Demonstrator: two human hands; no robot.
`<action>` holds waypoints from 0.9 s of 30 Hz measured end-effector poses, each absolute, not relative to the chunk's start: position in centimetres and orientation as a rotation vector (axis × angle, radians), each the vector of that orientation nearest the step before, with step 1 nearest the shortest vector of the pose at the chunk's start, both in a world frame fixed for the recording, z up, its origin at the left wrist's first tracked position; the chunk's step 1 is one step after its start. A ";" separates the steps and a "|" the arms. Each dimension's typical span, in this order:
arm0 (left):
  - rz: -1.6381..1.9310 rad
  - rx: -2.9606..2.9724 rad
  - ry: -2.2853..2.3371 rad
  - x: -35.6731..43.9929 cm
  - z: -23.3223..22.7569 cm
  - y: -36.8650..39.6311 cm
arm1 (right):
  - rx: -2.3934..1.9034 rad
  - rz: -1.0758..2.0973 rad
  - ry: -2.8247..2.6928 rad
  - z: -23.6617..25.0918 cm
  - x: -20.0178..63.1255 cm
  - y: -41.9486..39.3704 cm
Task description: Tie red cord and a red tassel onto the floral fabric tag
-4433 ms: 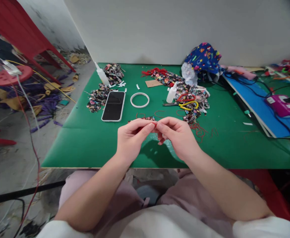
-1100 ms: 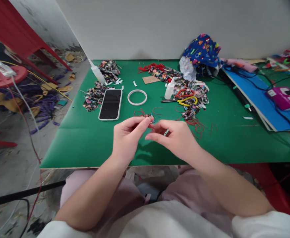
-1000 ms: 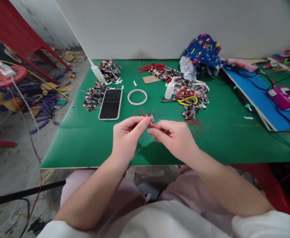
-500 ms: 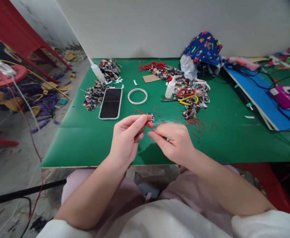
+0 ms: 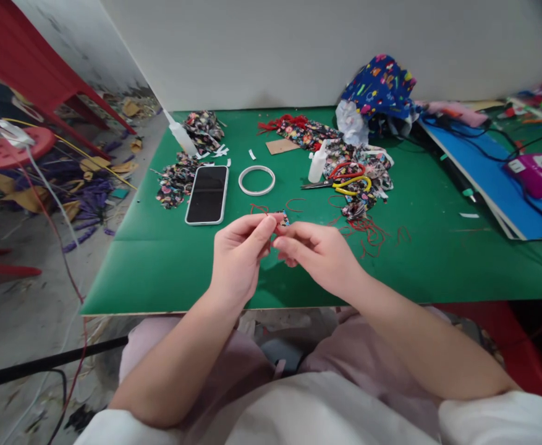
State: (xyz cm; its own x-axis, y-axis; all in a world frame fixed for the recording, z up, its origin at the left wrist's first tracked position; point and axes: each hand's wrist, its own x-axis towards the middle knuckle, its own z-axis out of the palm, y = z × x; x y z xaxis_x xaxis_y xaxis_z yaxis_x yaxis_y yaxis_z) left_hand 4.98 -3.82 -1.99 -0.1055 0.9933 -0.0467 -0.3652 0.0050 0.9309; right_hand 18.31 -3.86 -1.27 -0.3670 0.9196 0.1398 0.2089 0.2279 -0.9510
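My left hand [image 5: 238,256] is closed in a pinch on a small dark floral fabric piece [image 5: 286,218], whose end sticks out past the fingertips. Some red string shows at the fingers. My right hand [image 5: 321,256] meets it there, thumb and forefinger pressed together at the red string; the pinch itself is mostly hidden. Loose red strings [image 5: 370,235] lie on the green table just beyond my right hand. Scissors [image 5: 351,180] with red and yellow handles rest behind them, on floral fabric pieces [image 5: 377,164].
A phone [image 5: 207,194] and a white tape ring [image 5: 256,180] lie beyond my left hand. Two white squeeze bottles [image 5: 317,164] stand or lean farther back. At right are a blue folder [image 5: 484,179] and a magenta device [image 5: 537,176] with cables. A red stool [image 5: 18,147] holds a power strip.
My right hand has come in closer to the left fingertips and turned, its fingers less curled. A small teal spot seen at my right hand before is out of sight. The left hand keeps its pinch.
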 end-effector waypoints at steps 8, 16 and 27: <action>1.420 0.933 1.002 5.0 -2.5 -3.8 | -1.065 1.115 -1.702 -0.5 18.4 -4.3; 1.373 0.843 0.895 5.4 -2.3 -4.2 | -1.056 0.826 -1.835 -0.6 18.3 -4.5; 1.304 0.736 0.764 4.9 -2.0 -4.2 | -0.968 1.207 -1.749 -0.9 18.3 -4.4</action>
